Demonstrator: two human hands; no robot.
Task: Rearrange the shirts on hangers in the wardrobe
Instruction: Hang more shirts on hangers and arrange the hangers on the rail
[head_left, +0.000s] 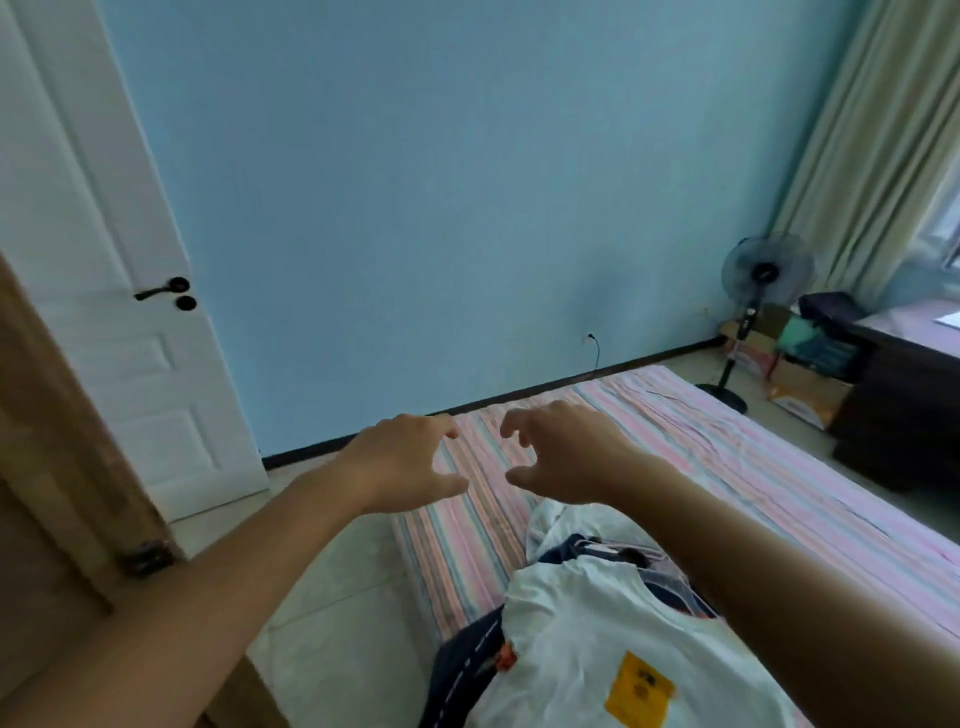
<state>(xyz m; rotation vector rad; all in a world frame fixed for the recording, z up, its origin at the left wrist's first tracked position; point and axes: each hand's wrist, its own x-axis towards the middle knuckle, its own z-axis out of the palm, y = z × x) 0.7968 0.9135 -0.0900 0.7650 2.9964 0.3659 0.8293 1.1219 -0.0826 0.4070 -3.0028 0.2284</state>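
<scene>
A white shirt (597, 623) with a yellow patch lies in a heap on the striped bed (779, 467), over a dark navy garment (462, 670). Both my arms reach forward above the heap. My left hand (405, 462) and my right hand (561, 452) hover side by side over the bed, fingers loosely curled and spread, holding nothing. No hanger is visible. A brown wooden wardrobe panel (47, 467) with a hinge stands at the left edge.
A white door (104, 260) with a black handle stands ajar at the left, against a blue wall. A standing fan (763, 291), cardboard boxes and a dark desk (893, 405) fill the right corner under curtains. Tiled floor lies between bed and door.
</scene>
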